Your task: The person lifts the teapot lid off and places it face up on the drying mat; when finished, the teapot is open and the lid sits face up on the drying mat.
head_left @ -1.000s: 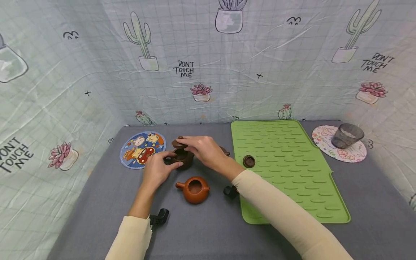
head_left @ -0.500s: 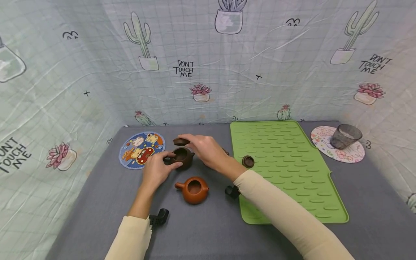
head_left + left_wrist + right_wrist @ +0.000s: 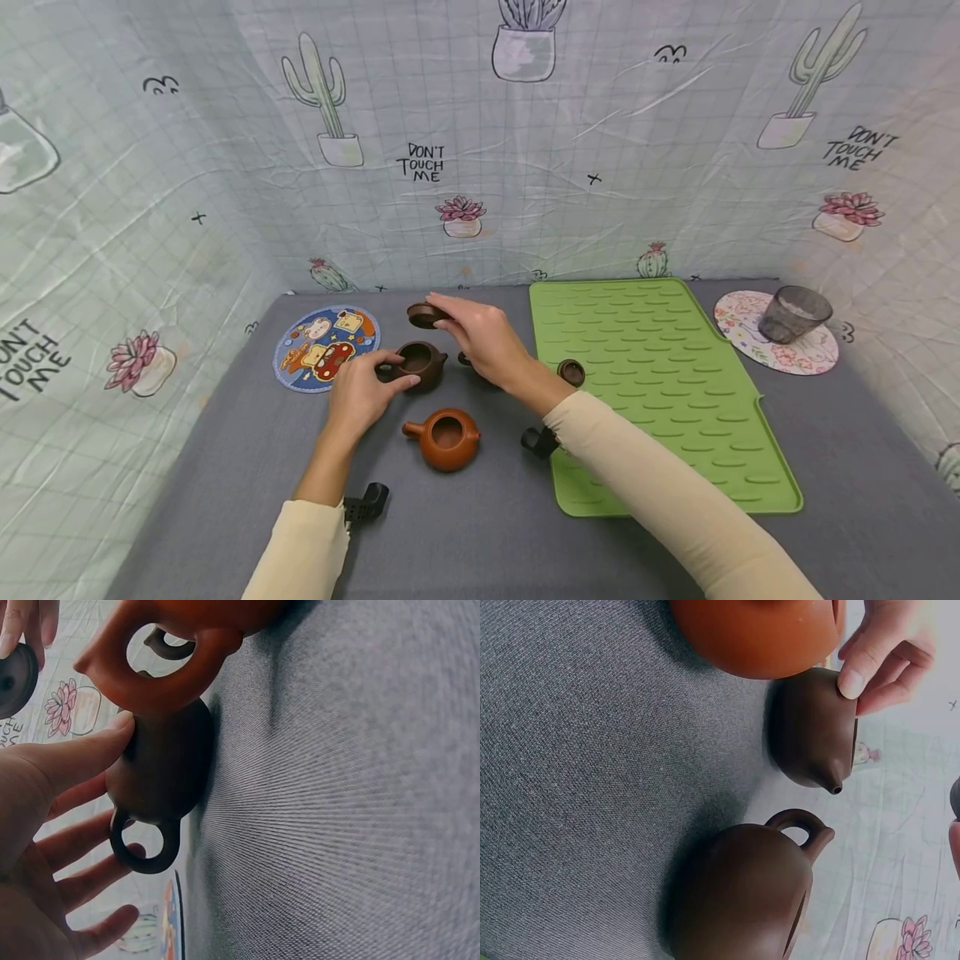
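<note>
My left hand (image 3: 362,392) steadies a small dark brown teapot (image 3: 429,379), thumb and fingers at its rim; the pot stands uncovered on the grey cloth. In the left wrist view its ring handle (image 3: 147,862) points towards that hand's spread fingers. My right hand (image 3: 480,335) pinches a round dark brown lid (image 3: 425,316), raised and tilted above and behind this pot. Nearer the person, an orange-brown teapot (image 3: 449,454) stands lidless. A second brown teapot (image 3: 742,896) shows in the right wrist view; in the head view my right hand mostly hides it.
At right lies a green ridged mat (image 3: 660,333), with a small dark lid (image 3: 572,372) on its left edge. A smoky cup (image 3: 795,314) stands on a floral round coaster (image 3: 738,321). A blue cartoon coaster (image 3: 300,329) lies at the back left. Printed cloth walls (image 3: 465,108) enclose the table.
My right hand has lifted the lid off the dark teapot, up and slightly to the right, exposing the pot's opening. My left hand has kept its place on the pot.
</note>
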A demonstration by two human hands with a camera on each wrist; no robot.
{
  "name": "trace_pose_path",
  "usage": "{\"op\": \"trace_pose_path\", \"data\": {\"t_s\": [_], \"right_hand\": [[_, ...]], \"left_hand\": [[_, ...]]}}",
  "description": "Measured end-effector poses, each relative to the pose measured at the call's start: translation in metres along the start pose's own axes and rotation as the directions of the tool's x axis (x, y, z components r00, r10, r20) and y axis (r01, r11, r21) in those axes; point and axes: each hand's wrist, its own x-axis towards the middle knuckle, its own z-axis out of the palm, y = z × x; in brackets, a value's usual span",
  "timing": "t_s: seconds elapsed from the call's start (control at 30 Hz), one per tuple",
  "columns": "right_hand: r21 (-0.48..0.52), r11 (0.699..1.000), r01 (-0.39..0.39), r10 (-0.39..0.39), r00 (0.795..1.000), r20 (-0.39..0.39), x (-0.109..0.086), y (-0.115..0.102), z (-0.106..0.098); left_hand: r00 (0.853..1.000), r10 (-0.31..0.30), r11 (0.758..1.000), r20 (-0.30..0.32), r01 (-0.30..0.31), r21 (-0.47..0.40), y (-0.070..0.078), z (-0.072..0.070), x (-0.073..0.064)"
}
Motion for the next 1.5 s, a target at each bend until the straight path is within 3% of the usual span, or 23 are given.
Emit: {"op": "trace_pose_path", "data": {"t_s": [0.57,0.97,1.5], "right_hand": [[0.052,0.996,0.077,-0.077,0.997,-0.008,0.001,-0.004,-0.007],[0.130,0.991,0.038,-0.034,0.999,-0.032,0.005,-0.003,-0.017],[0.161,0.987,0.013,-0.001,0.997,-0.075,0.008,0.006,-0.035]], "left_hand": [[1.000,-0.014,1.000,0.017,0.015,-0.022,-0.002,0.000,0.002],[0.999,-0.025,0.999,0.034,0.026,-0.042,-0.002,-0.002,0.006],[0.998,-0.047,0.998,0.032,0.048,-0.038,-0.003,-0.001,0.006]]}}
